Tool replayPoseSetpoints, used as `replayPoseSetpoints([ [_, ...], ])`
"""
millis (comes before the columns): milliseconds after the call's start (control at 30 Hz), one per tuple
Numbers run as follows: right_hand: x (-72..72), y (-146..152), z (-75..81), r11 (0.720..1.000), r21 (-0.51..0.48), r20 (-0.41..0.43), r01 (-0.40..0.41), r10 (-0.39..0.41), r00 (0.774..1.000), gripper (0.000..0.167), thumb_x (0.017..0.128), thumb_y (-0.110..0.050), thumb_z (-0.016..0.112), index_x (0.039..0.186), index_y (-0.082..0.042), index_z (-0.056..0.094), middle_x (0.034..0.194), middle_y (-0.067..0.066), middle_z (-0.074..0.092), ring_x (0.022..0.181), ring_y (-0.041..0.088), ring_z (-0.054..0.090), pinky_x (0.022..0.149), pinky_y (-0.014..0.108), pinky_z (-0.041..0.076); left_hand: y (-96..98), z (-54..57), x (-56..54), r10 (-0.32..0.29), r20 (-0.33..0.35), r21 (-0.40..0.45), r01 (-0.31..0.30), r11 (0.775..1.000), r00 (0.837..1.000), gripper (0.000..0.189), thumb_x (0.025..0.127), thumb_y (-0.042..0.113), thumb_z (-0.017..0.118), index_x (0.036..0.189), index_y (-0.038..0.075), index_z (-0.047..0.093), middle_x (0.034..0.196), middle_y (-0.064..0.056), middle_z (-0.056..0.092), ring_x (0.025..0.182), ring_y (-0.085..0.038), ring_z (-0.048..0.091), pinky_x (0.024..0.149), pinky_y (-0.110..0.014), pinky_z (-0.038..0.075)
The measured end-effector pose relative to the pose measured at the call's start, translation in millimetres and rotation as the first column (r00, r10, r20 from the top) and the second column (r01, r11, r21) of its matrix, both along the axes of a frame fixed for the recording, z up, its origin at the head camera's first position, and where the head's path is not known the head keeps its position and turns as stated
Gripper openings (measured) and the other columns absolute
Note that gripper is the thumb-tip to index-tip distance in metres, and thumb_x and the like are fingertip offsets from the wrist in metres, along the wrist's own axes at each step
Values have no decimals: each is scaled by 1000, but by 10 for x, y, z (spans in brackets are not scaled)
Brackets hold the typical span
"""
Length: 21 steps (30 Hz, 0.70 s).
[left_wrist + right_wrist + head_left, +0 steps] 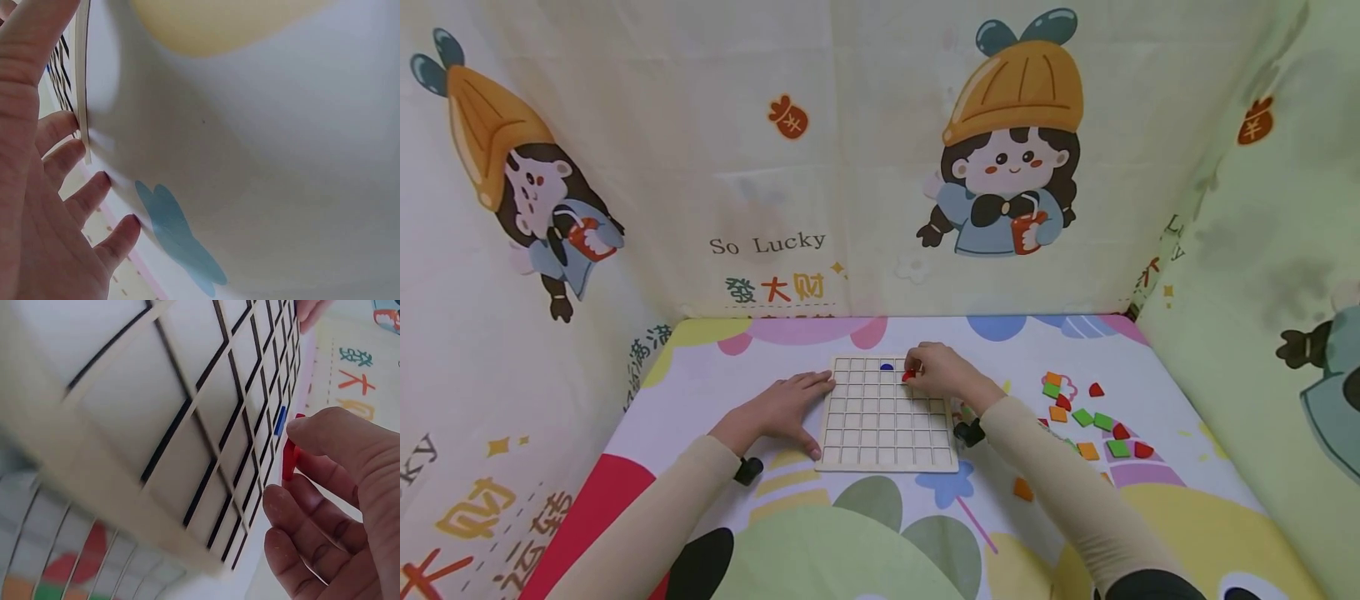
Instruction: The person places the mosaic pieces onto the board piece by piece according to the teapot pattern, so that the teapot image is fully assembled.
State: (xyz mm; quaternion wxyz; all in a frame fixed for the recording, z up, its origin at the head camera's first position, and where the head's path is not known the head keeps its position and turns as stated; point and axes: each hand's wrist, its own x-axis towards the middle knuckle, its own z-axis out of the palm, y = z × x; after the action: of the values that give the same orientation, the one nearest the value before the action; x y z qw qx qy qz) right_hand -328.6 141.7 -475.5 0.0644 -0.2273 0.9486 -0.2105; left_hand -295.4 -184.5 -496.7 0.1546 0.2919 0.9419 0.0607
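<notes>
A pale wooden grid board (pixel 887 437) lies flat on the table. My left hand (pixel 782 408) rests at its left edge with fingers spread; in the left wrist view the fingertips (pixel 76 149) touch the board's side. A blue piece (pixel 887 367), rounded on top, sits in a cell of the far row. Over the board's far right part, my right hand (pixel 943 371) pinches a small red piece (pixel 289 459) between thumb and fingers. That piece is close over the grid, right of the blue one, and partly hidden by the fingers.
Right of the board lie several loose red, green and orange pieces, among them a green square (pixel 1118 448) and a red piece (pixel 1097 389). One orange piece (pixel 1023 489) lies nearer the front. A printed fabric wall (pixel 865 183) stands behind the table.
</notes>
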Motion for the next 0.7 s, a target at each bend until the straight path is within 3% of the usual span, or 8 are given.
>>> replayPoseSetpoints([
  [233, -47, -203, -26, 1000, -11, -10, -12, 12, 1000, 16, 91, -24, 81, 100, -15, 71, 97, -2, 65, 89, 17, 58, 85, 32, 55, -12, 41, 37, 3, 9, 15, -3, 1000, 1000, 129, 61, 75, 86, 163, 16, 33, 172, -7, 24, 157, -37, 24, 117, -69, 31],
  [467, -60, -311, -24, 1000, -20, -10, -10, 10, 1000, 18, 90, -24, 83, 99, -14, 72, 96, -1, 65, 87, 17, 58, 84, 33, 54, 3, 44, 65, 10, 19, 24, -11, 1000, 1000, 128, 62, 73, 87, 163, 18, 32, 173, -6, 23, 157, -37, 22, 118, -69, 29],
  [700, -108, -388, -62, 998, -40, -43, -39, 37, 998, 14, 92, -23, 80, 98, -14, 71, 93, -2, 65, 87, 16, 58, 84, 32, 53, 20, 7, 20, 14, 9, -3, -14, 1000, 1000, 129, 62, 76, 85, 165, 20, 29, 174, -3, 20, 158, -34, 20, 119, -67, 29],
])
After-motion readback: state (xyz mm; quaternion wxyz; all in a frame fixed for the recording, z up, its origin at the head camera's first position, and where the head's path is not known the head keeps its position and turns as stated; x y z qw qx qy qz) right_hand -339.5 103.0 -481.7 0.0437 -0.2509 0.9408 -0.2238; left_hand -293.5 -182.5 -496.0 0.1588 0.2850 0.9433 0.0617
